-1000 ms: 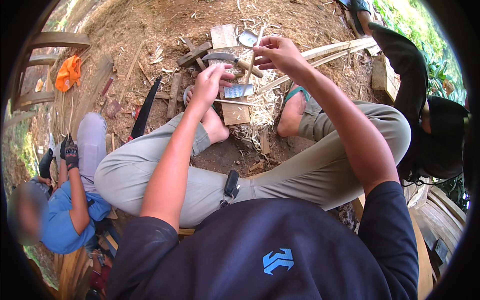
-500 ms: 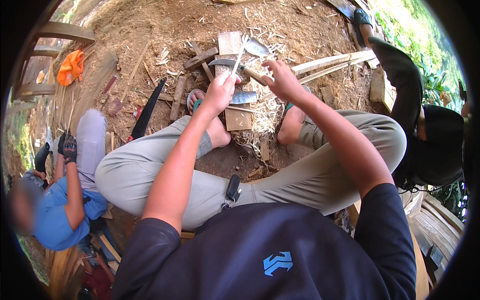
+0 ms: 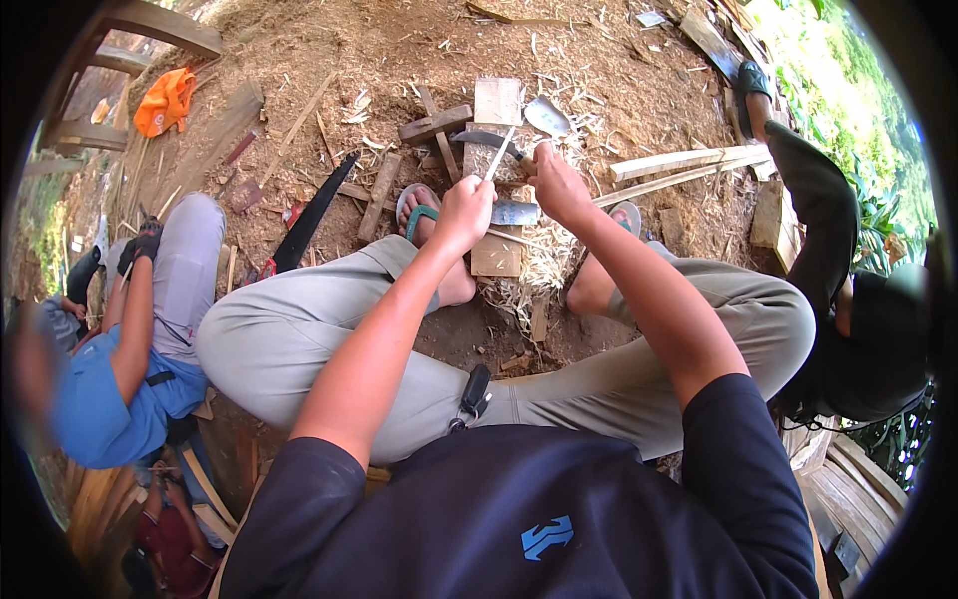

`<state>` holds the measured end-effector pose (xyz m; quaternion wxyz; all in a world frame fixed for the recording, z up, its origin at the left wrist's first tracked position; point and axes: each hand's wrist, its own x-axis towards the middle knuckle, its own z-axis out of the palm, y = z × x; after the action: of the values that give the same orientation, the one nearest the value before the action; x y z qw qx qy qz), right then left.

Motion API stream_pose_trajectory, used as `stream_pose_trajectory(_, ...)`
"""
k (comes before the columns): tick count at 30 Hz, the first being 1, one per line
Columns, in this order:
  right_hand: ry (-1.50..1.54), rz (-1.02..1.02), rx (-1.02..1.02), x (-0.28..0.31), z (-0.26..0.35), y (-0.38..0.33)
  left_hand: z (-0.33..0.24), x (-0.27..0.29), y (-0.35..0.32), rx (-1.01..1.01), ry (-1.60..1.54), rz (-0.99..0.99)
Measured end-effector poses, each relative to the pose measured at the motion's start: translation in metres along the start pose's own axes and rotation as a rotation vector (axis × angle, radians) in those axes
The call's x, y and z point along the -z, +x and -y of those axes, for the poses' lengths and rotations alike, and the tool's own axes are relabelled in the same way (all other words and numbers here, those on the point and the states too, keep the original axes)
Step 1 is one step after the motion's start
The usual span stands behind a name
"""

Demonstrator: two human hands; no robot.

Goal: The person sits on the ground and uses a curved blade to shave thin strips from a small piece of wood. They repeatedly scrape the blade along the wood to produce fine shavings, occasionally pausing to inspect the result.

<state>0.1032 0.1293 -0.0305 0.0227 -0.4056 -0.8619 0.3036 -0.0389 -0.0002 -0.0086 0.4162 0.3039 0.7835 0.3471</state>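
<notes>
My left hand point(image 3: 467, 212) is closed round a thin pale wooden stick point(image 3: 502, 152) that points up and away. My right hand point(image 3: 562, 183) is wrapped round the short handle of a curved-blade knife point(image 3: 481, 138). Its dark blade reaches left and seems to pass by the stick; whether they touch I cannot tell. Both hands are above a wooden block point(image 3: 497, 262) between my feet. A flat metal blade point(image 3: 515, 213) lies on the wood beneath them. Just beyond the knife is a rounded metal piece point(image 3: 547, 117), like a spoon or scoop.
Wood shavings point(image 3: 544, 255) cover the ground around the block. On the left lies a black-bladed saw point(image 3: 317, 215) near crossed wood scraps point(image 3: 436, 124). Long strips point(image 3: 689, 162) lie at right. A co-worker in blue point(image 3: 125, 389) sits at left; another person's dark-clothed leg point(image 3: 826, 205) is at right.
My right hand's fingers, spread beside the knife handle before, are now closed round it. My left hand still holds the stick. The whole view has shifted slightly.
</notes>
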Motion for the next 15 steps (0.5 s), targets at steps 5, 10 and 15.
stream_pose_trajectory(5, -0.077, 0.129, 0.041, 0.024, 0.005, -0.005, 0.011, -0.004, 0.001, -0.181, 0.084, -0.042)
stream_pose_trajectory(10, -0.196, 0.178, -0.169, 0.095, -0.003, -0.006, -0.016, -0.002, -0.01, -0.013, 0.051, -0.024)
stream_pose_trajectory(15, -0.611, 0.374, 0.127, 0.161, -0.007, -0.026, -0.018, 0.0, -0.014, 0.046, 0.018, -0.007)
